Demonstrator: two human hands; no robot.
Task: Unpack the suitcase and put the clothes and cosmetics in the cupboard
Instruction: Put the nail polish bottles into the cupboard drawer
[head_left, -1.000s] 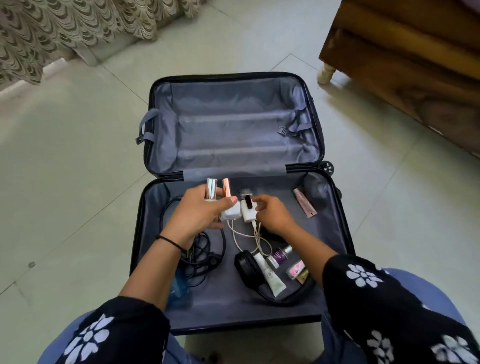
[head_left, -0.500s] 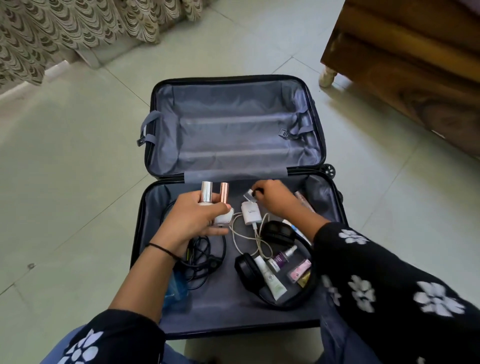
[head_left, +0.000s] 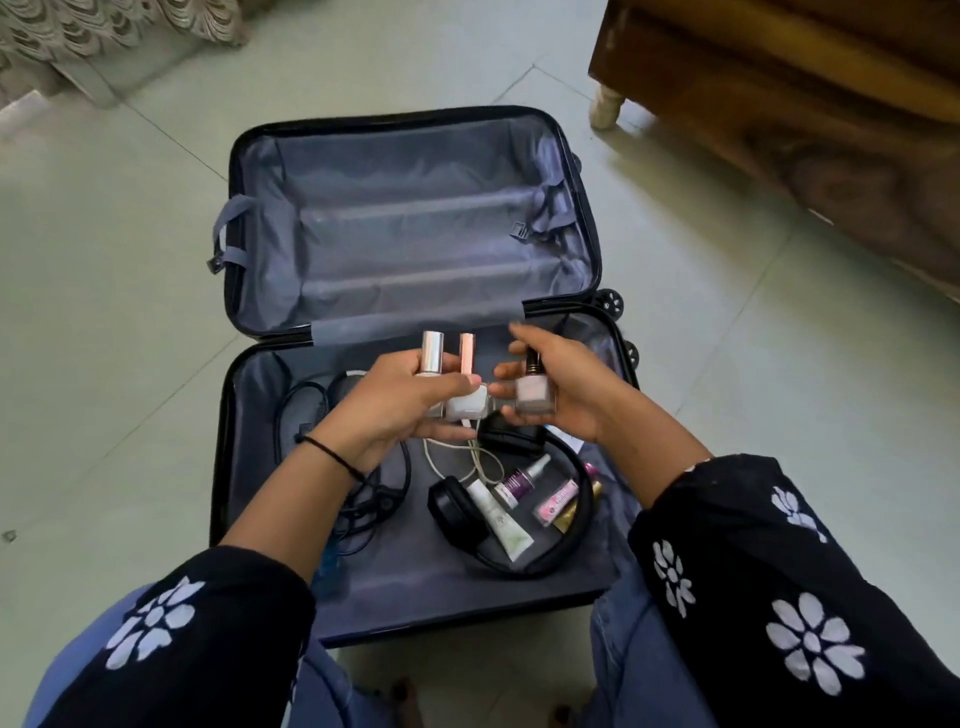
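An open black suitcase with grey lining lies on the floor; its far half holds nothing. Over the near half, my left hand grips two nail polish bottles, one with a silver cap and one with a rose-gold cap. My right hand holds a pale pink nail polish bottle with a dark cap, right beside the other two. Below them lie a white tube, a purple spray bottle, a pink lip gloss and a gold item.
Black headphones, a white charger cable and a tangle of black cables also lie in the near half. A wooden bed frame stands at the right. A patterned curtain hangs at the top left. Pale floor tiles surround the case.
My right hand reached to the case's far right side, picked up the pale pink bottle and brought it back beside my left hand, which stayed holding its two bottles.
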